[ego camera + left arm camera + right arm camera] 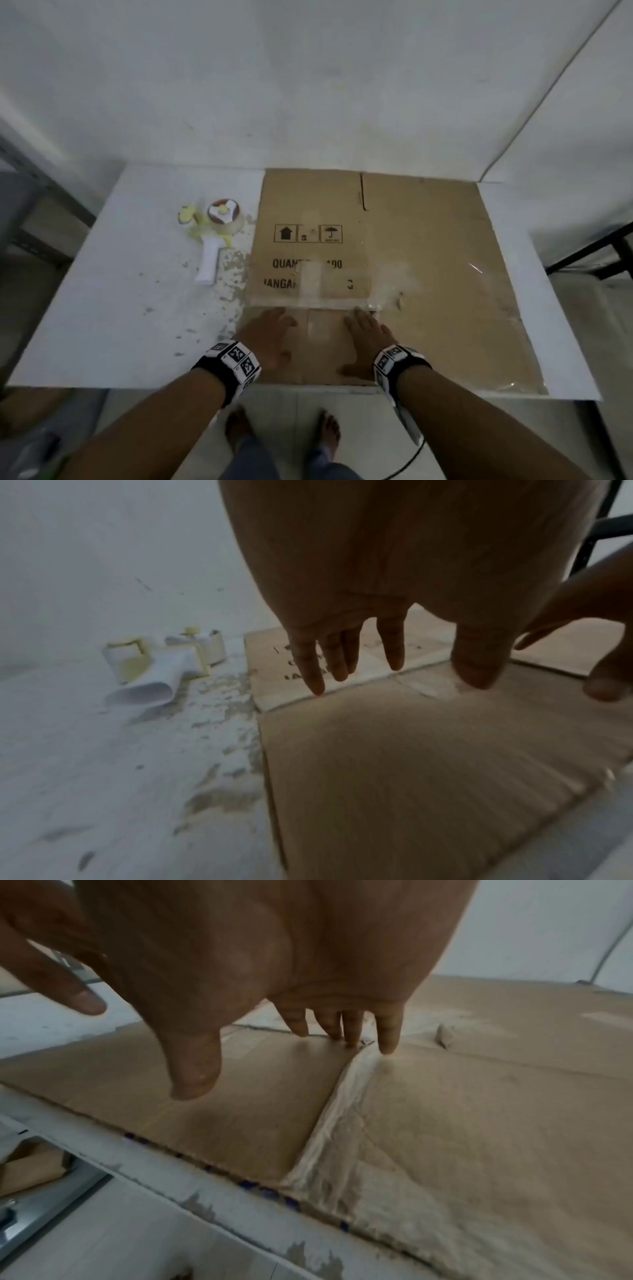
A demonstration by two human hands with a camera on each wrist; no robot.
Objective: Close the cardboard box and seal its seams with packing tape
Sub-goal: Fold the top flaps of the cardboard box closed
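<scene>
A flattened brown cardboard box [394,260] lies on a white table [113,308], with black printed symbols and old clear tape on it. My left hand [270,334] rests palm down on the near flap [394,764], fingers [315,669] straight and touching the crease. My right hand [364,342] lies flat beside it, its fingertips [387,1042] at the taped seam [339,1118]. Neither hand holds anything. A yellow and white tape dispenser [214,233] with a roll of clear tape lies on the table to the left of the box, also seen as the dispenser [161,664] in the left wrist view.
The table's paint is chipped [229,274] along the box's left edge. A white wall [308,85] stands right behind the table. A dark metal frame [603,253] stands at the right. My bare feet [239,428] are on the tiled floor below the table's front edge.
</scene>
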